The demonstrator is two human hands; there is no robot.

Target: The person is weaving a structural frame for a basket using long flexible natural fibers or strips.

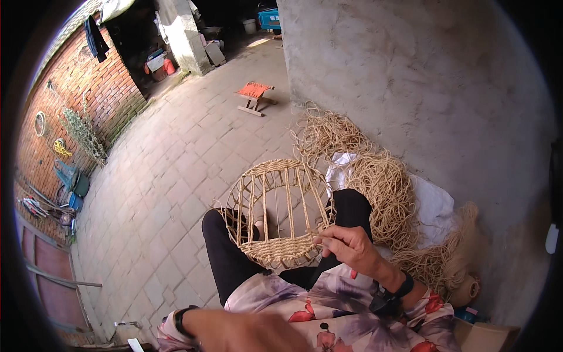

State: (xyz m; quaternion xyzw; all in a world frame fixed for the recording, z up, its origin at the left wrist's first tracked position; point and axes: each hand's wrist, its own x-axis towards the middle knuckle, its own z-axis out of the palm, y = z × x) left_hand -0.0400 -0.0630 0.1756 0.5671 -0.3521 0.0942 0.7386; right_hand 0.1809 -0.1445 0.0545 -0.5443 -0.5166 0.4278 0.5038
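A round, partly woven straw-rope basket (275,249) rests tilted on my lap between my knees. Its near side is densely woven, and rope strands run across the open middle to a wrapped far rim. My right hand (350,245) is closed at the basket's near right edge, thumb and fingers pinching a piece of straw rope (314,232). Close to my body, at the lower edge of the view, is my left hand (252,333), apart from the basket. It is smeared by motion, and its fingers cannot be made out.
Heaps of loose straw rope (381,188) lie to the right on white sheeting (433,205), along a grey wall (410,70). A low folding stool (254,92) with an orange seat stands ahead on the paving. Tools and a brick wall (70,82) line the left side.
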